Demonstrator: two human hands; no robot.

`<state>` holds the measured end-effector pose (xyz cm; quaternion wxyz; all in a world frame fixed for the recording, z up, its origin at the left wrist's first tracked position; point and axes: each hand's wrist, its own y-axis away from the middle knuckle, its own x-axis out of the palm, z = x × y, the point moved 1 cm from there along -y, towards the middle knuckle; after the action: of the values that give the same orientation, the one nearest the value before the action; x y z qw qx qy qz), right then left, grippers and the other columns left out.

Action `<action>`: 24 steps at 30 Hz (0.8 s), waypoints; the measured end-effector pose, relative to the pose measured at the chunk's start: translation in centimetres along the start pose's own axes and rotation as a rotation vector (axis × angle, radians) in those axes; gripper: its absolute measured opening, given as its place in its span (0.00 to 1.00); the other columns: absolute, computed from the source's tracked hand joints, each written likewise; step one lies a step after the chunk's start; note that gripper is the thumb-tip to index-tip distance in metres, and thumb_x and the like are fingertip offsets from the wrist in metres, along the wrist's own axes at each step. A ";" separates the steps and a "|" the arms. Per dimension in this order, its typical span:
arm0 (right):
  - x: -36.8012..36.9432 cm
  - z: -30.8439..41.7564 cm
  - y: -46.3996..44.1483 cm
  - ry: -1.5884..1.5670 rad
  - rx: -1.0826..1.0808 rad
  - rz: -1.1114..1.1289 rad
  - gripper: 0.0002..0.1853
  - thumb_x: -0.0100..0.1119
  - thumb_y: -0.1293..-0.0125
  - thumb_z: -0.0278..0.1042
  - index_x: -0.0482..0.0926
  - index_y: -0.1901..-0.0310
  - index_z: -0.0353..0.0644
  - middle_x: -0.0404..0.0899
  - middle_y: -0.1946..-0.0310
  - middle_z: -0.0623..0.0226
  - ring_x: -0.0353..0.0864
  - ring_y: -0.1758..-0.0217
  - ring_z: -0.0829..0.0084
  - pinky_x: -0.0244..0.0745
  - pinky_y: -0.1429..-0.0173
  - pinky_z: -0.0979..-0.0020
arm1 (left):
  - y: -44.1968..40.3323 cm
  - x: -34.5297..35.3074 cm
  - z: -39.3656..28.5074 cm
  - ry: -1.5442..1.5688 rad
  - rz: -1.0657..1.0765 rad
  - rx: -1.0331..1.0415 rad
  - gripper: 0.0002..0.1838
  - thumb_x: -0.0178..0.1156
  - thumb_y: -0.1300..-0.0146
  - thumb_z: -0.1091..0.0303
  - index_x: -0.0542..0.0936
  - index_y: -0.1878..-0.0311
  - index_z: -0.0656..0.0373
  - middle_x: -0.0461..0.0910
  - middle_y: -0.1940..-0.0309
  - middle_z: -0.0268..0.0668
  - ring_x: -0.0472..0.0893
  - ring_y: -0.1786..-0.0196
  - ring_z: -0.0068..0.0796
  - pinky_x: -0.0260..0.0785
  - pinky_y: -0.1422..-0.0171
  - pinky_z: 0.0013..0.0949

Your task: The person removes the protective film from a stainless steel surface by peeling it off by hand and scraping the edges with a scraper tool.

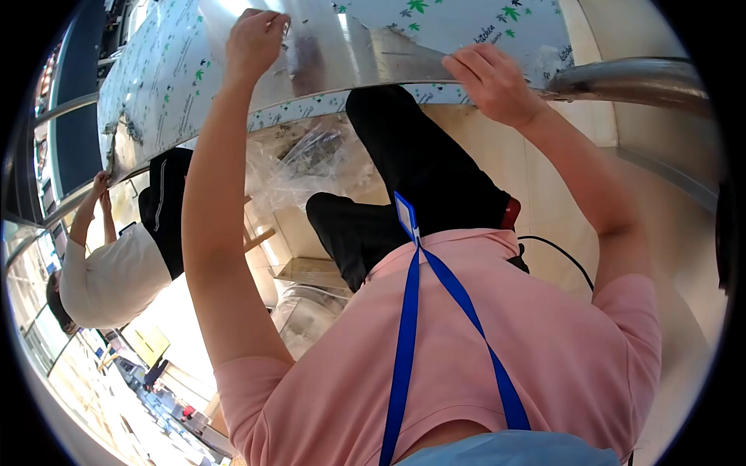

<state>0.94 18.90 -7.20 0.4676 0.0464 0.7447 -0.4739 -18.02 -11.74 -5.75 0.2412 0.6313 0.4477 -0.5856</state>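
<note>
A metal worktop (353,56) lies in front of me, partly covered by a protective film (183,74) printed with green leaves and the word "kitchen". Between my hands the film is torn away and shiny metal shows. My left hand (256,45) is closed in a pinch over the worktop, at the film's loose part; the fingertips are small in view. At the worktop's near edge, my right hand (493,81) has its fingers bent and pressed together on the torn border of the film on the right.
Another person (116,272) at the left has both hands at the worktop's far left corner. Crumpled clear plastic (318,159) lies beneath the worktop. A metal tube (633,78) runs along the right. A black cable (563,250) hangs beside my right side.
</note>
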 end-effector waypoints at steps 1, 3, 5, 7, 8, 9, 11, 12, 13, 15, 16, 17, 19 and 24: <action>0.4 0.3 0.0 0.004 0.024 0.004 0.11 0.59 0.51 0.27 0.77 0.64 0.37 0.73 0.69 0.67 0.77 0.63 0.69 0.75 0.59 0.71 | 0.5 -0.3 0.7 -0.061 -0.037 -0.012 0.14 0.58 0.38 0.57 0.84 0.59 0.56 0.81 0.61 0.44 0.81 0.59 0.41 0.70 0.54 0.38; 0.9 0.8 0.2 -0.009 0.076 0.053 0.12 0.58 0.51 0.26 0.77 0.62 0.37 0.74 0.67 0.66 0.77 0.63 0.67 0.75 0.59 0.70 | 0.9 -0.8 2.0 -0.076 0.006 -0.117 0.12 0.60 0.40 0.59 0.83 0.56 0.52 0.81 0.58 0.40 0.80 0.57 0.43 0.70 0.52 0.39; 1.4 1.2 0.5 -0.043 0.137 0.146 0.15 0.58 0.51 0.24 0.78 0.58 0.35 0.76 0.63 0.63 0.77 0.61 0.65 0.75 0.58 0.69 | 1.1 -0.8 2.8 -0.064 0.047 -0.223 0.12 0.60 0.41 0.60 0.82 0.56 0.50 0.80 0.56 0.39 0.79 0.55 0.44 0.70 0.51 0.40; 2.0 1.8 0.5 -0.034 0.166 0.161 0.15 0.58 0.51 0.24 0.79 0.58 0.35 0.76 0.64 0.64 0.77 0.61 0.65 0.75 0.58 0.69 | 1.3 -1.1 2.9 -0.029 0.088 -0.331 0.10 0.59 0.40 0.60 0.82 0.58 0.51 0.79 0.54 0.39 0.79 0.55 0.43 0.70 0.52 0.41; 2.2 1.9 0.3 -0.030 0.181 0.168 0.15 0.57 0.51 0.24 0.79 0.58 0.36 0.76 0.64 0.64 0.77 0.62 0.65 0.75 0.58 0.69 | 1.4 -1.0 2.6 -0.133 0.070 -0.318 0.09 0.58 0.40 0.61 0.82 0.59 0.51 0.79 0.54 0.39 0.79 0.55 0.43 0.70 0.52 0.41; 2.2 2.1 -0.1 -0.003 0.176 0.151 0.13 0.57 0.52 0.26 0.78 0.61 0.36 0.75 0.67 0.65 0.77 0.63 0.66 0.75 0.59 0.70 | 1.5 -1.3 1.6 -0.237 0.053 -0.303 0.09 0.58 0.39 0.61 0.81 0.60 0.52 0.79 0.55 0.40 0.79 0.56 0.44 0.70 0.53 0.42; 2.2 2.4 -0.9 0.053 0.168 0.115 0.11 0.56 0.53 0.29 0.78 0.66 0.37 0.74 0.72 0.66 0.77 0.66 0.68 0.74 0.61 0.71 | 1.5 -1.5 1.0 -0.294 -0.011 -0.265 0.09 0.57 0.39 0.61 0.81 0.60 0.52 0.80 0.56 0.41 0.79 0.57 0.44 0.71 0.53 0.43; 2.5 2.5 -1.0 0.063 0.184 0.122 0.10 0.56 0.53 0.29 0.78 0.67 0.37 0.74 0.72 0.66 0.77 0.66 0.68 0.74 0.61 0.71 | 1.5 -1.5 0.9 -0.246 -0.057 -0.240 0.09 0.57 0.39 0.61 0.82 0.60 0.52 0.80 0.56 0.41 0.79 0.57 0.44 0.71 0.53 0.43; 2.7 2.6 -1.1 0.072 0.202 0.130 0.10 0.56 0.53 0.30 0.78 0.67 0.37 0.74 0.72 0.66 0.76 0.67 0.68 0.74 0.61 0.71 | 1.4 -1.5 0.8 -0.198 -0.102 -0.215 0.09 0.57 0.39 0.62 0.82 0.60 0.52 0.80 0.56 0.41 0.80 0.57 0.44 0.71 0.53 0.43; 3.2 2.7 -1.5 0.087 0.210 0.139 0.09 0.56 0.53 0.30 0.78 0.69 0.37 0.74 0.73 0.65 0.76 0.67 0.68 0.74 0.62 0.70 | 1.1 -1.4 0.1 -0.264 -0.046 -0.216 0.10 0.57 0.39 0.62 0.82 0.59 0.53 0.80 0.57 0.41 0.80 0.57 0.44 0.72 0.54 0.43; 3.3 2.8 -1.7 0.092 0.201 0.141 0.08 0.55 0.53 0.30 0.78 0.70 0.37 0.74 0.73 0.65 0.76 0.67 0.68 0.74 0.61 0.70 | 1.0 -1.4 -0.8 -0.298 -0.018 -0.218 0.10 0.57 0.39 0.62 0.82 0.59 0.54 0.80 0.57 0.40 0.79 0.57 0.44 0.72 0.54 0.43; 3.5 2.7 -2.0 0.097 0.193 0.143 0.08 0.55 0.53 0.30 0.78 0.71 0.37 0.74 0.73 0.65 0.76 0.67 0.68 0.73 0.61 0.70 | 1.3 -1.2 -2.0 -0.268 -0.097 -0.030 0.10 0.58 0.39 0.62 0.82 0.60 0.55 0.79 0.57 0.40 0.79 0.57 0.44 0.73 0.53 0.42; 4.0 2.7 -2.2 0.110 0.180 0.127 0.08 0.55 0.53 0.30 0.78 0.71 0.37 0.74 0.73 0.65 0.76 0.67 0.68 0.73 0.61 0.71 | 2.2 -0.1 -5.7 -0.069 -0.173 0.278 0.08 0.59 0.41 0.65 0.82 0.61 0.55 0.79 0.57 0.38 0.79 0.54 0.41 0.74 0.51 0.40; 4.2 3.0 -3.1 0.129 0.184 0.121 0.07 0.55 0.52 0.31 0.78 0.72 0.38 0.74 0.73 0.65 0.76 0.67 0.68 0.72 0.61 0.70 | 4.0 1.8 -11.2 -0.072 -0.146 0.651 0.11 0.57 0.50 0.71 0.80 0.61 0.56 0.79 0.60 0.32 0.79 0.54 0.31 0.75 0.54 0.33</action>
<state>-1.02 13.43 -8.62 0.4403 0.1644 0.7224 -0.5073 -8.93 -3.84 -6.16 0.0002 0.6205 0.2723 -0.7354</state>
